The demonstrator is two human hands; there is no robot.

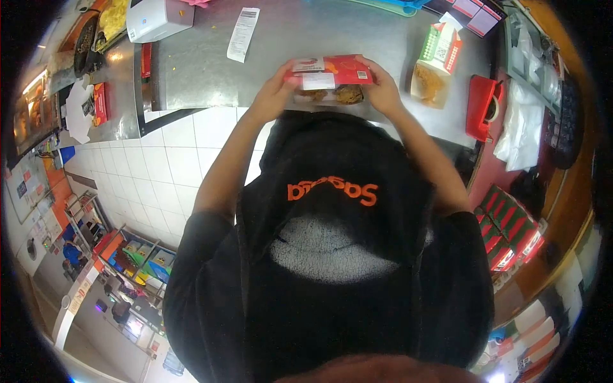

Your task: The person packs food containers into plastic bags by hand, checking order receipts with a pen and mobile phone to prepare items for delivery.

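A red cardboard food box (pixel 348 66) with a white label on its lid is at the front edge of the metal counter. Pieces of fried chicken (pixel 349 95) show in its open front, below the lid. My left hand (pixel 276 94) grips the box's left end, and my right hand (pixel 384 91) is closed around the right end. Some fingertips are hidden behind the lid. Off to the right stands a second, open box (pixel 442 48) in green, red and white, with a fried chicken piece (pixel 429 86) in its near part.
A printed receipt (pixel 242 35) lies on the metal counter (pixel 198 70), near a white machine (pixel 159 20). On the right are a red tape dispenser (pixel 483 108), clear plastic bags (pixel 520 124) and stacked red-and-green boxes (pixel 507 226). A screen (pixel 472 16) stands at the back right.
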